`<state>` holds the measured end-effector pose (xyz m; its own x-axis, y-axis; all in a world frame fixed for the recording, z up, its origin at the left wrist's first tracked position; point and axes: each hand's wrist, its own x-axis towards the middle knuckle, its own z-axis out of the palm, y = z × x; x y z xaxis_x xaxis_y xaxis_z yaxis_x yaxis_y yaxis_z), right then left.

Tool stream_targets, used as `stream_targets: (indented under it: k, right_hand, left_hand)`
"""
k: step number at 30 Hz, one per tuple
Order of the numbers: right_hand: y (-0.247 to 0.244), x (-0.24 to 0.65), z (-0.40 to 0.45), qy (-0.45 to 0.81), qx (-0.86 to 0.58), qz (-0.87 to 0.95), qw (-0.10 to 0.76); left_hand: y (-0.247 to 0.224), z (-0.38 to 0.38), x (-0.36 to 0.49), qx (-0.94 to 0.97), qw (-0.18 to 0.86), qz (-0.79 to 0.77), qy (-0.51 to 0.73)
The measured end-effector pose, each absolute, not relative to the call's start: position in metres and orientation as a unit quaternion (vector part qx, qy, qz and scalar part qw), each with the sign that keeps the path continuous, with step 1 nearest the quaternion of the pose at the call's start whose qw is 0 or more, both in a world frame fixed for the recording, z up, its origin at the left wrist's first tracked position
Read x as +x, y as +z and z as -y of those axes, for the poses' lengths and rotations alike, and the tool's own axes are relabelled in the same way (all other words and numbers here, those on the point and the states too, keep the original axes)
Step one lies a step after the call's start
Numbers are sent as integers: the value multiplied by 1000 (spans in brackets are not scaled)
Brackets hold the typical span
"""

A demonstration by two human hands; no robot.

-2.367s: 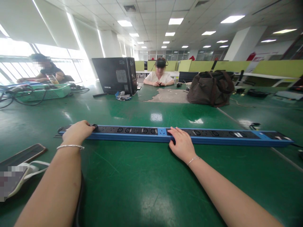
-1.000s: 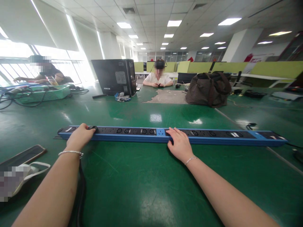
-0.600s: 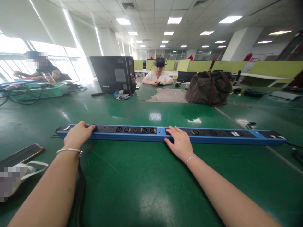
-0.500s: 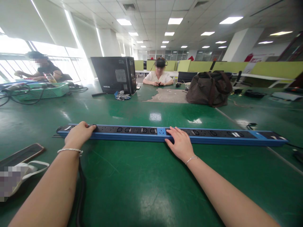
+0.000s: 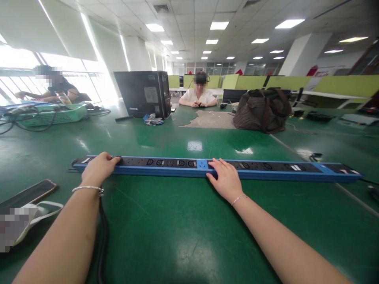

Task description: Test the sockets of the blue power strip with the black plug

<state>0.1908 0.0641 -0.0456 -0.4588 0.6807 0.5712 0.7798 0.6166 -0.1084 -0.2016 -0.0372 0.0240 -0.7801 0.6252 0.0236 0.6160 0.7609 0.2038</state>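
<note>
A long blue power strip with a row of black sockets lies across the green table in front of me. Near its left end, my left hand is closed around a black plug, mostly hidden by my fingers, at the strip's top face. A thick black cable runs from under that wrist toward me. Just right of the blue socket, my right hand grips the strip, fingers over its top and thumb against the front side.
At left lie a phone and a white strapped item. Farther back are a green basket of cables, a black computer case, gloves and a brown bag. Two people sit beyond, one across the table and one at left.
Both hands and the power strip stay practically where they were. The person at far left has shifted an arm slightly.
</note>
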Motion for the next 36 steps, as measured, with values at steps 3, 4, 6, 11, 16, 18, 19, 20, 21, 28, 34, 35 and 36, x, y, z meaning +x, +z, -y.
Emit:
stream_targets:
  k: [3, 4, 6, 11, 16, 18, 19, 20, 21, 28, 34, 35, 36]
  right_hand:
    - [-45, 191, -64, -88, -429, 850, 293]
    - [-45, 191, -64, -89, -429, 850, 293]
    - [-45, 191, -64, -91, -429, 850, 291]
    - [-44, 191, -63, -94, -431, 851, 285]
    - [-44, 190, -63, -96, -432, 851, 282]
    - [-44, 190, -62, -97, -433, 851, 280]
    - [-44, 190, -62, -97, -434, 851, 280]
    - [-43, 190, -62, -97, -434, 851, 279]
    - [-43, 190, -62, -98, -434, 851, 278]
    - [-45, 190, -63, -102, -432, 852, 277]
    - [-45, 189, -63, -105, -430, 854, 274]
    - [-45, 189, -63, -107, -431, 854, 273]
    - [-45, 189, -62, -109, -432, 853, 271]
  left_hand:
    - [25, 38, -201, 330, 21, -938, 105]
    - [25, 38, -200, 331, 20, -937, 106]
    - [25, 37, -201, 333, 20, -937, 106]
    - [24, 38, -202, 330, 18, -938, 107]
    - [22, 38, -205, 335, 16, -934, 121]
    - [21, 38, -206, 334, 13, -934, 126]
    - [21, 38, -206, 334, 12, -934, 128]
    - [20, 38, -206, 333, 11, -934, 129]
    - [20, 38, -206, 333, 10, -934, 130]
    - [17, 38, -204, 333, -6, -931, 151]
    - [18, 39, -201, 330, -6, -930, 159]
    - [18, 39, -201, 329, -7, -930, 161]
    - [18, 39, -201, 328, -7, -930, 165]
